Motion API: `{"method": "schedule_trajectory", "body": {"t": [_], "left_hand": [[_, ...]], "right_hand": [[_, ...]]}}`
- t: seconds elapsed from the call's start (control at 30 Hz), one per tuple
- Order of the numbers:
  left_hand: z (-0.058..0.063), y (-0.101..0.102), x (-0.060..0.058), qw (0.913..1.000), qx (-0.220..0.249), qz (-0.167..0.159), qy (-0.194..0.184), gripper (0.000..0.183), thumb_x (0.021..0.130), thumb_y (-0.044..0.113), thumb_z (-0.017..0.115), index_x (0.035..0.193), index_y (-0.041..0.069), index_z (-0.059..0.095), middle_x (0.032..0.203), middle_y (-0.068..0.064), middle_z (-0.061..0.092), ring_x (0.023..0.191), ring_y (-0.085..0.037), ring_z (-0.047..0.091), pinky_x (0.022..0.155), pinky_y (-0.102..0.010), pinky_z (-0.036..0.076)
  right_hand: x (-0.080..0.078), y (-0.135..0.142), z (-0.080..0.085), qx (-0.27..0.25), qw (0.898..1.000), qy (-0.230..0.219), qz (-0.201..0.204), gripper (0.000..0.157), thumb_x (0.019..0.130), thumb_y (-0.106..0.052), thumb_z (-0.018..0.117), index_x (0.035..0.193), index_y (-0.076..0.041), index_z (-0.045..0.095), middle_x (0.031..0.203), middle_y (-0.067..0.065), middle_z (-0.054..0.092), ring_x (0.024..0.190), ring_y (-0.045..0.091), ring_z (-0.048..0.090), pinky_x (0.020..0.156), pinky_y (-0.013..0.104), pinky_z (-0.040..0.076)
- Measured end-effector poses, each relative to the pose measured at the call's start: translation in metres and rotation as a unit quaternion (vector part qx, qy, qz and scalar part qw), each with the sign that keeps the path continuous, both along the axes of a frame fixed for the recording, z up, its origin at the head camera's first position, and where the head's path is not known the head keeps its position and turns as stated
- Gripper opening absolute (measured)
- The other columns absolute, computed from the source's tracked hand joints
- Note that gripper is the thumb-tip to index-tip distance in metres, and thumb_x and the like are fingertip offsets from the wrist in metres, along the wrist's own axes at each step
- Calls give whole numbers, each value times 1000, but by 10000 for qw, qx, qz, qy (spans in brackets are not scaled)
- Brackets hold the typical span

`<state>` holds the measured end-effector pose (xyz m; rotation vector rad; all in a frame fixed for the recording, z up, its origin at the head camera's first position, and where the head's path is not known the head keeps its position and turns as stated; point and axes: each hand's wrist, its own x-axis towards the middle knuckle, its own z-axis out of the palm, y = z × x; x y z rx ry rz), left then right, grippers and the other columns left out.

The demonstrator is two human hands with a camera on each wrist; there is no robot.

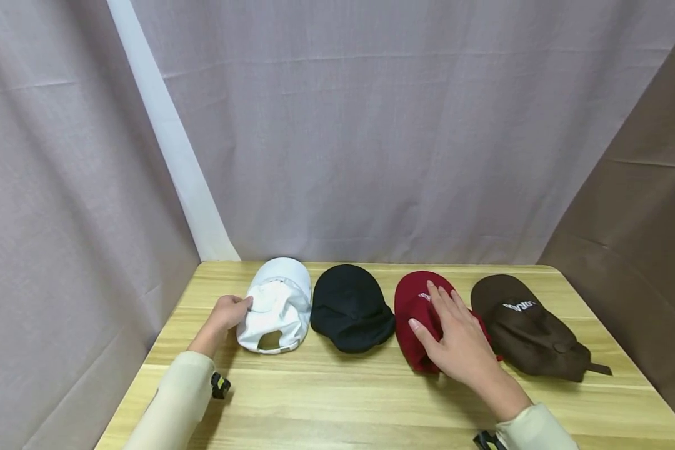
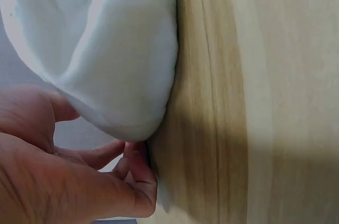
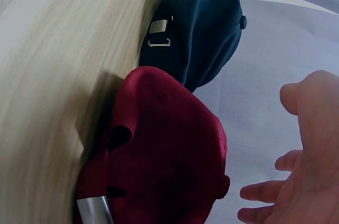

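Four baseball caps would exceed a plain count, so several lie in a row. At the left end is a white cap (image 1: 278, 306); my left hand (image 1: 232, 311) pinches its left edge. In the left wrist view, the curled fingers (image 2: 140, 173) meet the low rim of the white cap (image 2: 124, 60). My right hand (image 1: 455, 337) hovers with spread fingers over the red cap (image 1: 413, 325), hiding part of it. The right wrist view shows a gap between that hand (image 3: 302, 166) and the red cap (image 3: 175, 144), whose strap has a metal buckle.
Between the white and red caps lies a black cap (image 1: 350, 309). A dark brown cap (image 1: 531, 331) with white lettering sits at the right end, its strap sticking out. The wooden table (image 1: 315, 406) ends at a grey curtain (image 1: 371, 156) behind and at the sides.
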<state>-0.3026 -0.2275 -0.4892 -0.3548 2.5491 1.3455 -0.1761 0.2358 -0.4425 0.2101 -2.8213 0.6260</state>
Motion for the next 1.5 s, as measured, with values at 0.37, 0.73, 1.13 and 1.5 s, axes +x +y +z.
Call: {"method": "schedule_trajectory", "body": {"t": [0.37,0.73,1.13,1.5], "left_hand": [[-1,-3,2,9999,54,-43,-103,63,111,32,51,146,-19,45,153,-40,47,142,-50,50,122,-56,43],[-3,-6,1,9994,84,-251,-207,62,112,34,48,141,-20,44,141,-36,52,128,-43,55,118,-56,44],[-2,-7,4,9979,449,-288,-380,73,116,39,35,156,-21,27,161,-41,35,152,-54,36,128,-65,29],[-2,0,14,9981,268,155,536,66,117,38,27,144,-15,53,139,-35,58,125,-40,57,112,-56,48]], "right_hand": [[0,0,-2,-45,10000,2,-3,84,104,-57,60,170,-16,27,170,27,38,158,56,28,120,79,27],[2,-2,-2,-32,10000,-44,7,82,105,-56,58,170,-15,29,169,28,38,159,55,28,121,79,26],[3,-2,-4,71,9999,-64,45,81,105,-55,58,169,-14,30,167,29,40,158,55,30,123,77,27],[5,-1,-3,106,9999,11,55,78,106,-50,59,169,-14,30,166,29,42,157,55,31,123,76,27]]}}
